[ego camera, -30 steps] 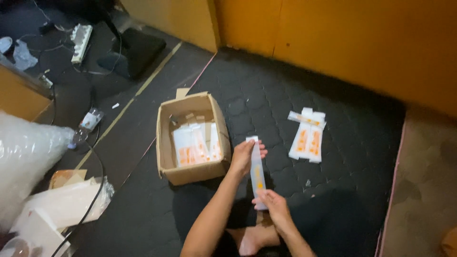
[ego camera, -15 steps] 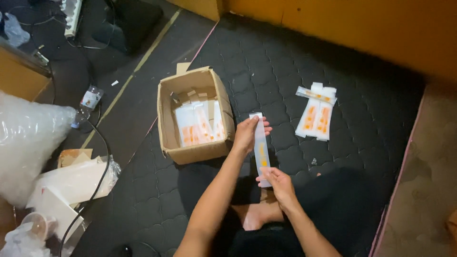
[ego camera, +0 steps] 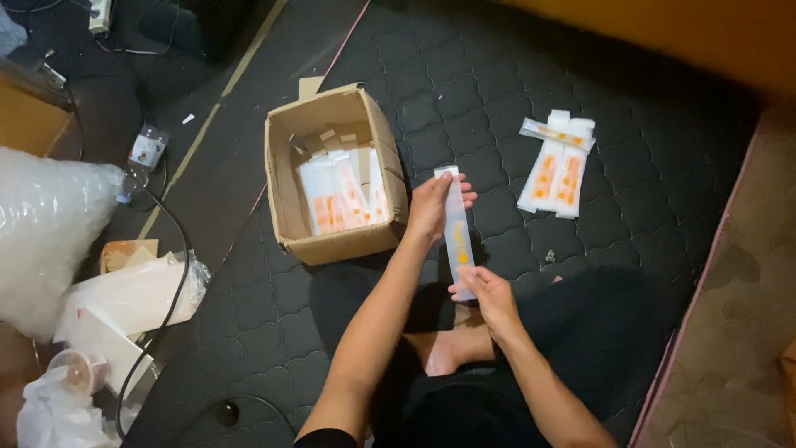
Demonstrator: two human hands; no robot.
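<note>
Near the middle of the frame, a long, narrow clear plastic sleeve with an orange mark (ego camera: 457,232) is held lengthwise between two bare hands. The left hand (ego camera: 435,207) grips its upper end, fingers (ego camera: 464,192) wrapped around the edge and closed on the plastic. The right hand (ego camera: 485,290) pinches the lower end, its fingers (ego camera: 463,286) narrowed tight on the sleeve. The sleeve hangs above the dark quilted floor mat (ego camera: 464,108), just right of an open brown cardboard box (ego camera: 286,199).

The box sits left of centre, flaps up, and holds a stack of white and orange flat packets (ego camera: 340,199) standing on edge. A loose cardboard scrap (ego camera: 310,85) lies just above the box.

To the upper right of the hands, well apart from them, a small pile of filled clear sleeves with orange contents (ego camera: 554,166) lies on the mat, one sleeve crosswise on top.

At the left edge is a large bag of translucent bubble wrap (ego camera: 46,232); below it are white plastic sheets (ego camera: 124,299) and a black cable (ego camera: 170,282) curving across the floor. A small plastic bottle (ego camera: 141,158) lies near the upper left. A bare foot (ego camera: 444,353) shows below the hands, beside dark trousers (ego camera: 597,332). An orange wall (ego camera: 705,33) runs along the upper right.
</note>
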